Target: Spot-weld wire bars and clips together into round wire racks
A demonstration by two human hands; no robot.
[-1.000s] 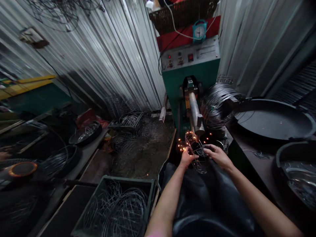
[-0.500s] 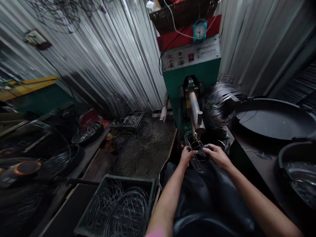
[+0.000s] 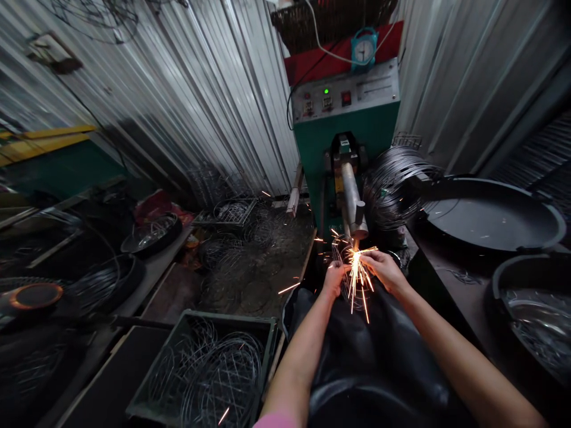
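Head view, left hand (image 3: 333, 278): closed on the left side of a wire frame (image 3: 339, 254).
Right hand (image 3: 384, 270): clamped by thumb and fingertips on the right side of the same frame, exact contact partly lost in glare.
Wire frame: between both hands, just below the machine arm (image 3: 351, 199), above a black apron (image 3: 375, 362).
Sparks (image 3: 356, 267): bursting at the arm's tip, brightest just beside the right fingertips, streaking down and left.
Green machine (image 3: 310, 139): beyond the hands, with a green light (image 3: 326, 91) lit on top.
Green crate (image 3: 232, 315): at lower left, full of loose wire pieces (image 3: 227, 374).
Wire coil (image 3: 397, 184): right of the machine arm, near a wide pan (image 3: 495, 217).
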